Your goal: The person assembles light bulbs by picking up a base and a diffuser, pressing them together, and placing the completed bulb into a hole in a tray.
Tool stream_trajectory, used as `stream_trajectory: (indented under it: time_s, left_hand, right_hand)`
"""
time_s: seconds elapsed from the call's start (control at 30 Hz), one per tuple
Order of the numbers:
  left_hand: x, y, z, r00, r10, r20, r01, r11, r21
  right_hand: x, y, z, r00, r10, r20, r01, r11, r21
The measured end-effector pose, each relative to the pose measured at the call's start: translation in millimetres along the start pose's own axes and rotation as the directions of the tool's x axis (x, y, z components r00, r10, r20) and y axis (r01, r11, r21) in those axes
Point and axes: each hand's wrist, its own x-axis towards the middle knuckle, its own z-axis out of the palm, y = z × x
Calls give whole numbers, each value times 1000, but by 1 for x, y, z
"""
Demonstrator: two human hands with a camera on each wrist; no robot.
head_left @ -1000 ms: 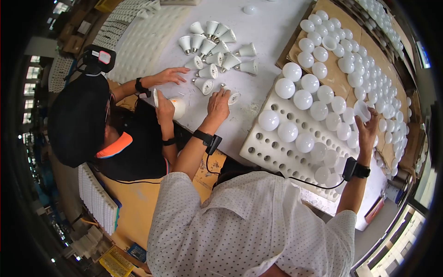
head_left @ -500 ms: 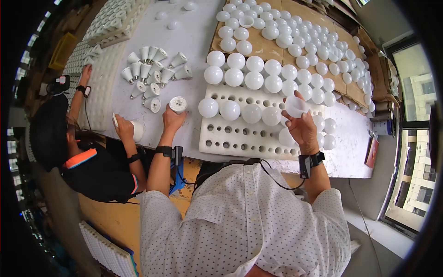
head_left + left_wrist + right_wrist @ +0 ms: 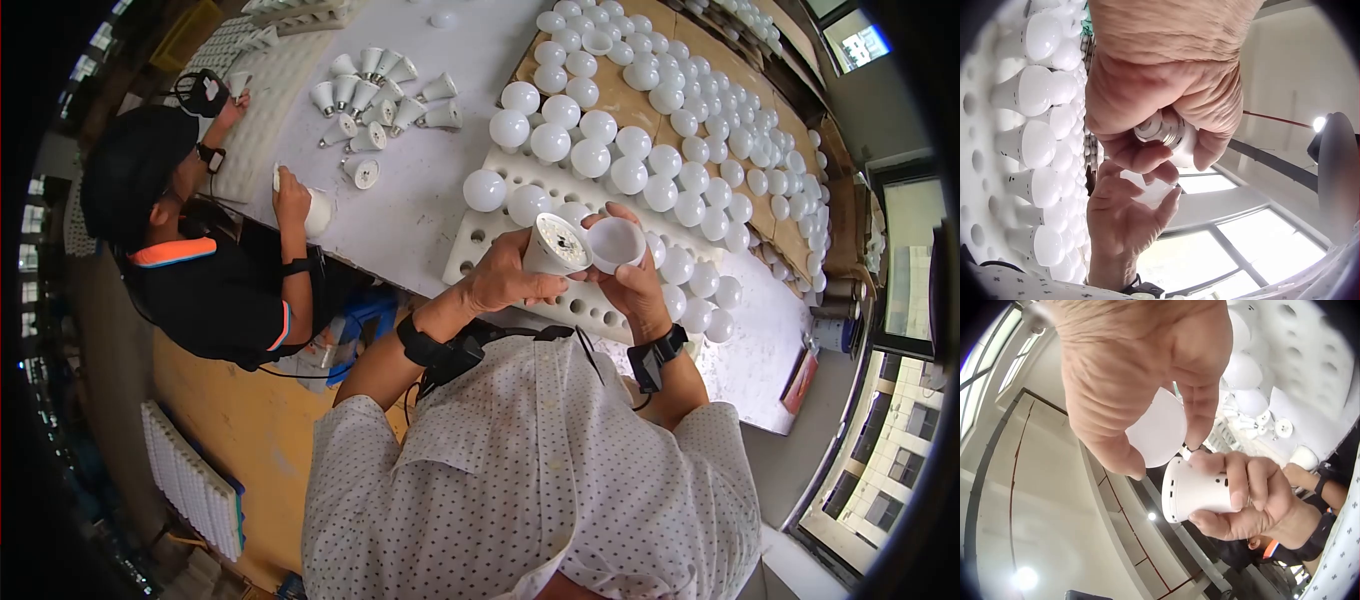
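Note:
In the head view my left hand [image 3: 505, 275] grips a white LED bulb base [image 3: 558, 243], its round open face with the board turned up. The metal screw cap [image 3: 1163, 131] shows between my fingers in the left wrist view. My right hand [image 3: 640, 290] holds a white bulb cover [image 3: 617, 243] by its sides, its hollow opening facing up. Base and cover are close side by side in front of my chest, over the near edge of the foam tray [image 3: 465, 235]. From the right wrist, the cover [image 3: 1161, 430] appears just above the base's rim.
Finished-looking round bulbs [image 3: 590, 158] stand in rows in the foam tray. Many loose covers [image 3: 690, 120] lie on cardboard behind. Several bulb bases [image 3: 385, 95] are heaped on the table [image 3: 430, 200]. At left, another person [image 3: 190, 270] works beside a second foam tray [image 3: 270, 110].
My left hand picked up a bulb base from the table and carried it right. My right hand brought the cover in from the right side; the two now meet in front of me.

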Motion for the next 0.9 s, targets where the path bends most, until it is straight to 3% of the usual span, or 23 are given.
stream_trajectory:
  time_s: [0.33, 0.4, 0.43, 0.5, 0.53, 0.6, 0.63, 0.73, 0.9]
  left_hand:
    - [-3, -10, 2, 999, -32, 42, 30, 998, 56]
    - [-4, -2, 3, 999, -47, 19, 44, 988, 146]
    - [-5, 3, 4, 998, -61, -5, 61, 970, 235]
    - [-6, 8, 1, 994, -106, -2, 101, 938, 331]
    - [-5, 10, 0, 989, -145, 0, 131, 894, 428]
    - [-5, 14, 1, 974, -225, -39, 215, 844, 491]
    - [-5, 14, 1, 972, -232, -41, 213, 792, 572]
    - [-5, 5, -2, 974, -226, -28, 182, 697, 694]
    - [-9, 2, -2, 973, -231, -18, 162, 622, 766]
  right_hand:
    - [-8, -8, -2, 999, 22, 34, -19, 997, -71]
    - [-10, -15, 1, 1000, 28, -10, -30, 873, -487]
    - [-11, -20, 6, 999, 32, -15, -35, 874, -485]
    - [-13, -27, 18, 998, 12, 64, 46, 565, -824]
    - [-13, -27, 21, 998, 16, 58, 39, 568, -822]
    - [-12, -27, 26, 981, 59, 187, 160, 311, -937]
    - [-12, -28, 32, 977, 89, 191, 163, 256, -953]
    - [-14, -22, 38, 967, 118, 225, 203, 169, -964]
    - [-16, -12, 36, 957, 198, 214, 182, 169, -969]
